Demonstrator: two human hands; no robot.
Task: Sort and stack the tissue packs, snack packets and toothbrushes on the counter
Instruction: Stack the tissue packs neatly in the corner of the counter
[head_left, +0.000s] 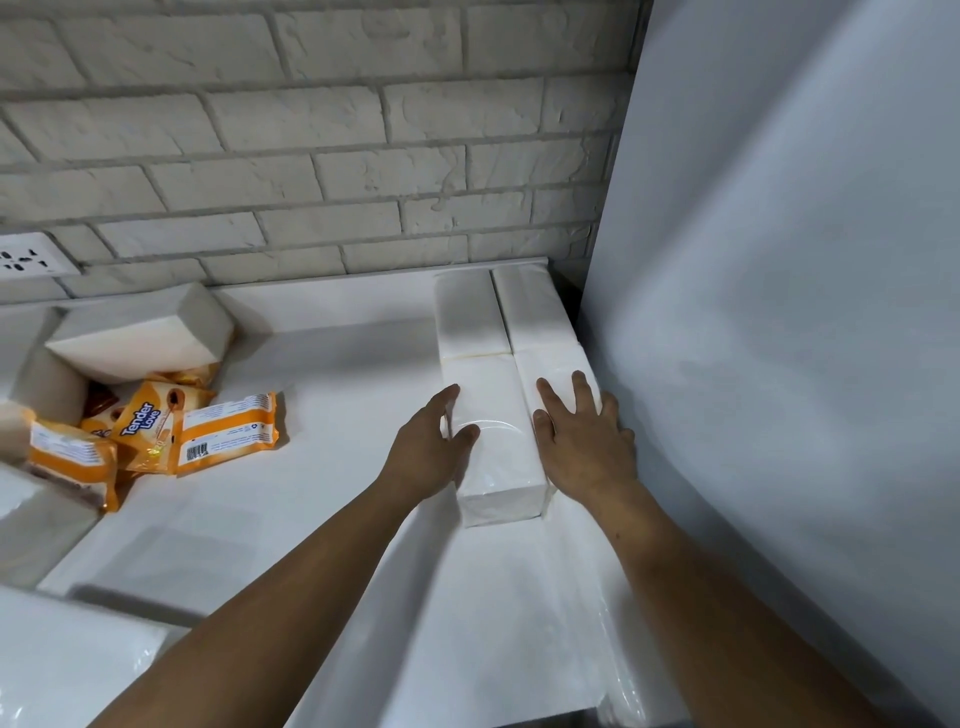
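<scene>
White tissue packs lie in two rows against the grey panel on the counter's right. The near left pack (493, 447) has my left hand (434, 447) at its left side, thumb on its top. My right hand (582, 436) lies flat with spread fingers on the near right pack (558, 371). Two more packs (467, 317) sit behind them by the wall. At the left, orange snack packets (228, 434) lie in a loose heap among tilted tissue packs (140, 332). No toothbrushes are visible.
A brick wall runs along the back of the white counter (337, 364), with a socket (31, 257) at the far left. A tall grey panel (779, 312) bounds the right side. More tissue packs (62, 660) lie at the near left.
</scene>
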